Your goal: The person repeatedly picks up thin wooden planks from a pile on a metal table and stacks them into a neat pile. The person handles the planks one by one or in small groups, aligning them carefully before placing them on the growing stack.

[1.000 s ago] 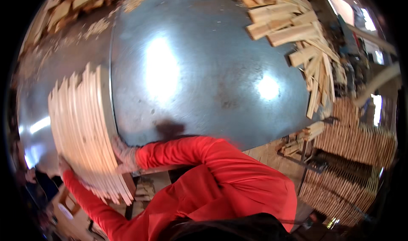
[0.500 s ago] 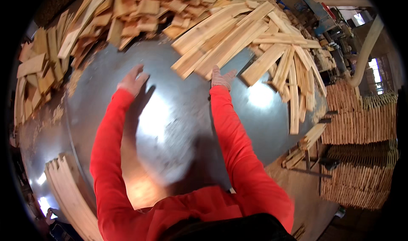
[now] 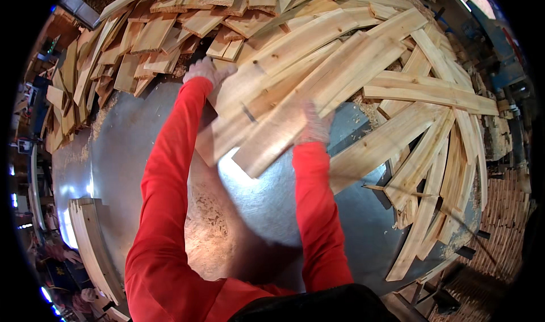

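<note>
Several long pale wooden boards (image 3: 306, 100) lie side by side in front of me, their near ends out over a grey metal tabletop (image 3: 136, 140). My left hand (image 3: 205, 72), in a thin light glove, touches the left edge of the leftmost board (image 3: 250, 81). Its fingers are stretched out, with the thumb apart over the wood. At the right edge of the nearest board, my right hand (image 3: 313, 126) is smeared by motion, so its grip cannot be made out.
A heap of short boards (image 3: 153, 35) covers the far left. Narrower strips (image 3: 420, 180) fan out at the right. A stack of planks (image 3: 93, 248) stands at the near left, slatted stacks (image 3: 499, 225) at the right edge. Sawdust lies along the far rim.
My view has shifted forward, bringing the boards closer. My left hand has gone from above the bare metal to the leftmost board; my right hand remains by the boards' right side.
</note>
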Action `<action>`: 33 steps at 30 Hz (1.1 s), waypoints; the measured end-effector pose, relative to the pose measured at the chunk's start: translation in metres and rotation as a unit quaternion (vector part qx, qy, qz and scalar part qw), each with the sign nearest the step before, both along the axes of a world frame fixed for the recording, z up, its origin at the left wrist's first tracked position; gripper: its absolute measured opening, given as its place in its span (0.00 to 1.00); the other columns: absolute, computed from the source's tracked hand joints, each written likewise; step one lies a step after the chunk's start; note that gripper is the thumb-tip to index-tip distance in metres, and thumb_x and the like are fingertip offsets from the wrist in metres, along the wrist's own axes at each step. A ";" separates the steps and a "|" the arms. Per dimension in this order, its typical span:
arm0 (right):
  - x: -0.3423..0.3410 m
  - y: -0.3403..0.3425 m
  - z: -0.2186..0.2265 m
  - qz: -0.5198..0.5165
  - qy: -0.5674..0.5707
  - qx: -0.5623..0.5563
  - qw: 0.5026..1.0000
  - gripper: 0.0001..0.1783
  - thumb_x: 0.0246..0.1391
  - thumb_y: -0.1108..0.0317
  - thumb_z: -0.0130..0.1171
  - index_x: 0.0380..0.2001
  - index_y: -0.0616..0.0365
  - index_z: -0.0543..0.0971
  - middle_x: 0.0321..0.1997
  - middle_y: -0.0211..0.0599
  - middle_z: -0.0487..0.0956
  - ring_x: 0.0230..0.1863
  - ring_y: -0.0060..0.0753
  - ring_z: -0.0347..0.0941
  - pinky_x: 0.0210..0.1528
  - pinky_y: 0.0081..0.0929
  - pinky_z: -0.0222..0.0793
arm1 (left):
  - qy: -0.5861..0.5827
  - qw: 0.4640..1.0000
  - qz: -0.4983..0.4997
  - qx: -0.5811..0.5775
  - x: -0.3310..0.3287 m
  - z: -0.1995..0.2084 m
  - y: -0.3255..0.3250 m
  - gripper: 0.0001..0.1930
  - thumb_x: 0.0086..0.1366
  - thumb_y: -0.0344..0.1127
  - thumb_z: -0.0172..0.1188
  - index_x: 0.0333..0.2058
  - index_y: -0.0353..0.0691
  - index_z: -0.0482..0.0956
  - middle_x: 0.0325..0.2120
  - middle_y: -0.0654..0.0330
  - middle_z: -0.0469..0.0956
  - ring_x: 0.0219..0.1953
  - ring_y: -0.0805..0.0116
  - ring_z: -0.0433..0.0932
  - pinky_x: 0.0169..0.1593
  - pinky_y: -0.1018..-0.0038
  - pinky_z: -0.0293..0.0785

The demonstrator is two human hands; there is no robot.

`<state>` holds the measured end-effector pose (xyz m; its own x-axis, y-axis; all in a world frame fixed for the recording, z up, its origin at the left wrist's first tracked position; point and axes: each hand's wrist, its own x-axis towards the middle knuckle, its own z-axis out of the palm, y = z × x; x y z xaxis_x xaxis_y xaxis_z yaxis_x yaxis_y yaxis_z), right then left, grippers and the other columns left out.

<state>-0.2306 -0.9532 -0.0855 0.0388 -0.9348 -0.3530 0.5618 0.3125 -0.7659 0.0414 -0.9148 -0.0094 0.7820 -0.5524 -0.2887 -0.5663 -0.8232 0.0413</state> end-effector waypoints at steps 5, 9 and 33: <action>-0.102 -0.006 -0.034 0.189 -0.217 0.098 0.953 0.29 0.53 0.66 0.60 0.58 0.58 0.66 0.51 0.44 0.75 0.47 0.42 0.76 0.49 0.41 0.77 | 0.130 0.988 -0.058 -0.053 -0.041 -0.017 0.054 0.44 0.48 0.68 0.66 0.53 0.35 0.73 0.46 0.45 0.78 0.50 0.51 0.77 0.52 0.63 0.72; -0.184 0.052 0.040 0.276 -0.053 0.099 0.954 0.28 0.48 0.71 0.61 0.55 0.63 0.68 0.44 0.41 0.78 0.41 0.39 0.77 0.49 0.32 0.76 | 0.261 0.961 -0.022 -0.084 -0.134 0.000 0.152 0.33 0.50 0.54 0.71 0.48 0.35 0.77 0.37 0.50 0.82 0.40 0.60 0.81 0.44 0.66 0.76; -0.133 0.359 0.148 0.595 0.642 -0.234 0.423 0.56 0.43 0.39 0.64 0.70 0.51 0.52 0.72 0.59 0.49 0.71 0.61 0.48 0.71 0.40 0.49 | 0.713 0.415 0.354 -0.441 -0.349 -0.007 0.494 0.24 0.65 0.44 0.58 0.55 0.34 0.72 0.44 0.55 0.79 0.45 0.64 0.78 0.49 0.70 0.74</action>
